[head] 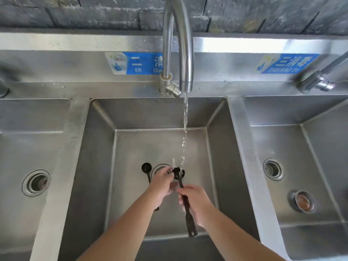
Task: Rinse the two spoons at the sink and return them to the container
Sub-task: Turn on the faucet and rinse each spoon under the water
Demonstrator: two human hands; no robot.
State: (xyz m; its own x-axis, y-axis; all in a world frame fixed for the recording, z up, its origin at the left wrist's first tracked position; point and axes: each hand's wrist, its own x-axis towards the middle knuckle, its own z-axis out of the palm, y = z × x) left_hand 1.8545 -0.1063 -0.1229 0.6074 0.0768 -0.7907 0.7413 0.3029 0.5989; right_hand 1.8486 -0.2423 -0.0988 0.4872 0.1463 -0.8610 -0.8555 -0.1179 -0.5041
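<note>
A dark long-handled spoon (185, 202) is held over the middle sink basin (131, 147), its bowl under the running water. My right hand (195, 202) grips its handle. My left hand (162, 183) has its fingers on the spoon's bowl. A second dark spoon (146, 168) lies on the basin floor just left of the drain, its handle partly hidden under my left hand and forearm. No container is in view.
A tall curved steel tap (180, 44) pours a thin stream (185, 129) into the middle basin. Further basins lie to the left (28, 140) and right (282, 144), each with a drain. A round strainer (304, 201) sits in the right basin. Another tap (323, 76) stands at the right.
</note>
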